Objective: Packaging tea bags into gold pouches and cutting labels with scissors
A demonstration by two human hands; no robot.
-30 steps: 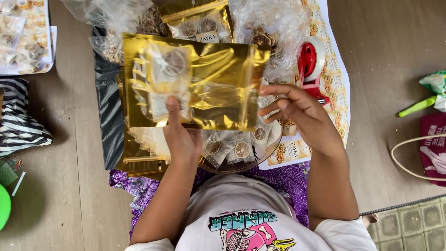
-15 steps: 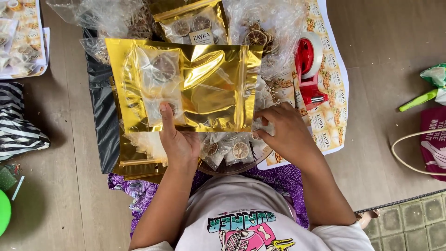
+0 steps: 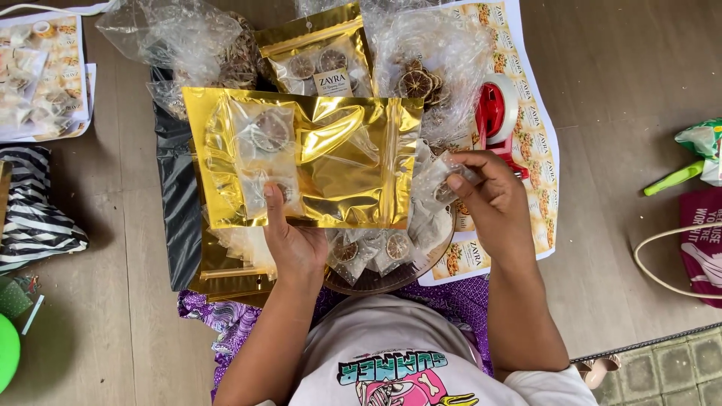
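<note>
Head view. We log a grey wood-plank floor [image 3: 617, 90] as the work surface, with a patch of patterned tile [image 3: 662, 372] at 5 o'clock.

Item one: our left hand [image 3: 295, 242], just below centre, its fingers clamped on the lower edge of a gold foil zip pouch [image 3: 308, 167] with a clear front, thumb pressed over the face. The pouch is held flat at centre, dried citrus slices showing inside.

Item two: our right hand [image 3: 492, 203] at 3 o'clock of the pouch, fingertips pinched on a small clear sachet [image 3: 444, 177] just beside the pouch's right edge.

Surroundings: clear bags of dried slices [image 3: 432, 71] at 12 o'clock, a red tape dispenser [image 3: 498, 113] at 2 o'clock, printed label sheets [image 3: 538, 128] beneath it, a round tray [image 3: 376, 280] of sachets under the hands, and a striped cloth [image 3: 30, 214] at 9 o'clock.

Open floor lies at 3 o'clock and at 7 o'clock.

Since half a second ago, our right hand has lifted away from the pouch's lower corner; the pouch sits slightly lower.
</note>
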